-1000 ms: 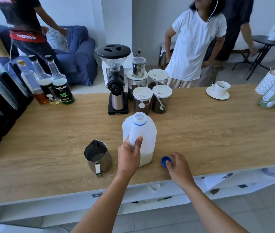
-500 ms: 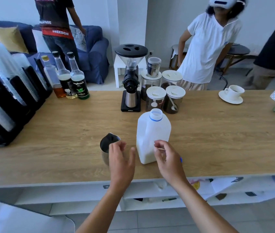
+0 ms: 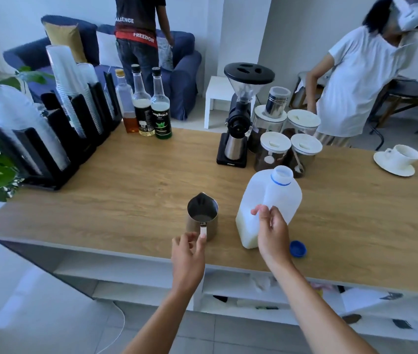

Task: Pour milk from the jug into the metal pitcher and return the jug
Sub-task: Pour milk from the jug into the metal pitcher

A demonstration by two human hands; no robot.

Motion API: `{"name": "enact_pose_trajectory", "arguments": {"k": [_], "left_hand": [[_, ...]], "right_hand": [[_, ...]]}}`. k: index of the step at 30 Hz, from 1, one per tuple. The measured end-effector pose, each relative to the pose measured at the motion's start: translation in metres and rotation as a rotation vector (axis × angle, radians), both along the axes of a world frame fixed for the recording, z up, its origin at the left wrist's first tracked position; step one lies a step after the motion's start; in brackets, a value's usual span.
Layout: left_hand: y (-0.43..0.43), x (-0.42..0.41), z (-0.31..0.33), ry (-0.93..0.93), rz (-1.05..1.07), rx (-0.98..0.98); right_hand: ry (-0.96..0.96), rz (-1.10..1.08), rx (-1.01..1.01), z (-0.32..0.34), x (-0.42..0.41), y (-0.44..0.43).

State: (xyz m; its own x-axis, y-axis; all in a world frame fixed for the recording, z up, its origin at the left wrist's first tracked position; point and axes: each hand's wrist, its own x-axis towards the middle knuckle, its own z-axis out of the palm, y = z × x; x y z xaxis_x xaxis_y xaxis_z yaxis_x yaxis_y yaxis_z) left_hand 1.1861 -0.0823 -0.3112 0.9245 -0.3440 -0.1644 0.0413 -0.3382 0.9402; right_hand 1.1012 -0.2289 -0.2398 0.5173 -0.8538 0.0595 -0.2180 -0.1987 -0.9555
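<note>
The translucent milk jug (image 3: 270, 198) stands uncapped on the wooden counter (image 3: 126, 190), with milk low in its bottom. Its blue cap (image 3: 298, 248) lies on the counter just right of it. My right hand (image 3: 273, 232) is at the jug's near corner, thumb and fingers closed around the handle. Left of the jug stands the metal pitcher (image 3: 202, 215), spout pointing away, with a little liquid in the bottom. My left hand (image 3: 188, 251) is at the counter's front edge, its fingertips pinching the lower end of the pitcher's handle.
Behind the jug are a black coffee grinder (image 3: 238, 118) and several lidded jars (image 3: 271, 152). Syrup bottles (image 3: 160, 116) and a black rack of plastic cups (image 3: 57, 129) stand at the left. A white cup on a saucer (image 3: 397, 159) sits far right. Two people stand beyond the counter.
My left hand let go of the jug and moved to the pitcher's handle. My right hand left the blue cap on the counter and came onto the jug's handle. The view shifted left.
</note>
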Motion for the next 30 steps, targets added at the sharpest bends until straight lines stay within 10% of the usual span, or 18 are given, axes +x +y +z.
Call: {"name": "enact_pose_trajectory", "arguments": {"k": [21,30], "left_hand": [[-0.013,0.033,-0.004,0.106,-0.203,0.004],[-0.028,0.039,-0.001,0.087,-0.293,-0.031]], "right_hand": [[0.001,0.1,-0.137,0.027,-0.048,-0.029],[0.335,0.265,-0.176,0.018,-0.047,-0.044]]}}
